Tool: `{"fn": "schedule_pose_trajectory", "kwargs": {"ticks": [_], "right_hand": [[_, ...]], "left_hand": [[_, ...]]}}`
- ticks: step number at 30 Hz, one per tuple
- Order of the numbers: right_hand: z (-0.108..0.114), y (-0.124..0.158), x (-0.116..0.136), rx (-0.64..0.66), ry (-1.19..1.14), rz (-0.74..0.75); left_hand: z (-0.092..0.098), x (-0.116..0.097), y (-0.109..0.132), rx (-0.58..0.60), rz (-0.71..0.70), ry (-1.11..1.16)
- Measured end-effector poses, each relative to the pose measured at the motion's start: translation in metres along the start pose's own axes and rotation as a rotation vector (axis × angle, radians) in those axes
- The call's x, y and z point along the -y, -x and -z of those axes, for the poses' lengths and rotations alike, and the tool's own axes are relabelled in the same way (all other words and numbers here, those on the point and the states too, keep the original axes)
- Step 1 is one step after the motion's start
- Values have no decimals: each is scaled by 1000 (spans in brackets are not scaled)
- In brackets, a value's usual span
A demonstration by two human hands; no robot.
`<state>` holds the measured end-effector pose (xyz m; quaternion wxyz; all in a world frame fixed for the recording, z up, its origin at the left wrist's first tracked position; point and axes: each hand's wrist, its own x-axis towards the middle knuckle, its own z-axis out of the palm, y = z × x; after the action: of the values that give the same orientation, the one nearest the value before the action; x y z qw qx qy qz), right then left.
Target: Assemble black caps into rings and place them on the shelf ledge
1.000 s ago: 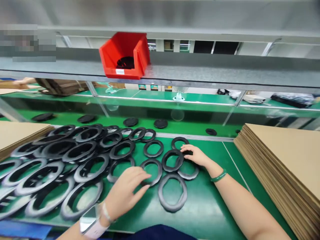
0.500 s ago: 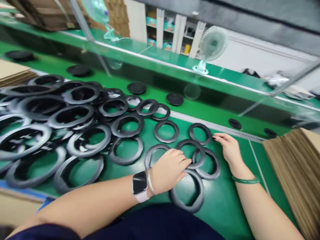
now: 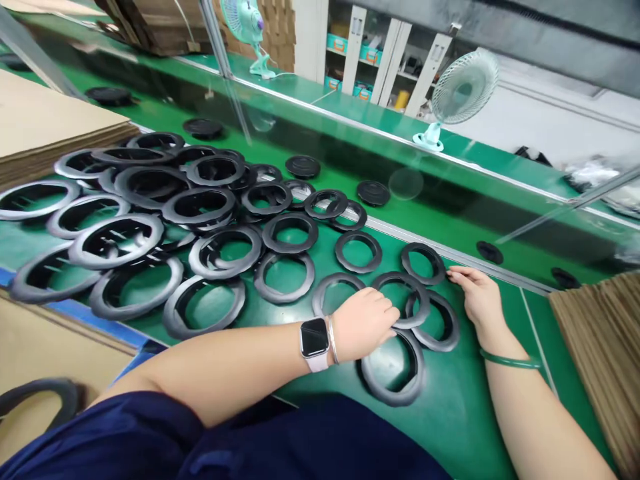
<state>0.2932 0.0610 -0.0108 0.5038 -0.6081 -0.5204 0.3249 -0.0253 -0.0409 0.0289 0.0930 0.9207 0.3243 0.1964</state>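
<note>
Gently, left hand (image 3: 363,325) and right hand (image 3: 477,297) lie spread among black rubber rings (image 3: 393,398)

You're looking at matte black rubber rings (image 3: 225,272) lying on the green desk (image 3: 465,420). Around nine o'clock they crowd into a thick heap, overlapping and tilted against each other. Toward four o'clock they thin out into a looser spread, with green showing through their centres. There, one ring (image 3: 400,275) overlaps its neighbour (image 3: 447,327), while a third ring (image 3: 395,398) lies closest to you. Farther off at twelve o'clock, solid black discs (image 3: 303,167) sit well apart from each other.
</note>
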Motion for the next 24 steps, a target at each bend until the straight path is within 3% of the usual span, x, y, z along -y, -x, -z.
{"fn": "schedule_pose_trajectory", "kwargs": {"ticks": [5,10,13,20,24], "right_hand": [[3,-21,-8,-89,172,97],[33,-72,-22,-341,454,166],[50,-99,-28,-423,583,145],[65,-148,-44,-326,661,47],[68,-152,-41,-334,594,41]], "left_hand": [[4,-3,-3,-57,39,45],[14,2,-1,-158,229,434],[18,7,2,-193,399,580],[23,14,-6,-222,880,1074],[29,7,-9,-201,977,1327]]}}
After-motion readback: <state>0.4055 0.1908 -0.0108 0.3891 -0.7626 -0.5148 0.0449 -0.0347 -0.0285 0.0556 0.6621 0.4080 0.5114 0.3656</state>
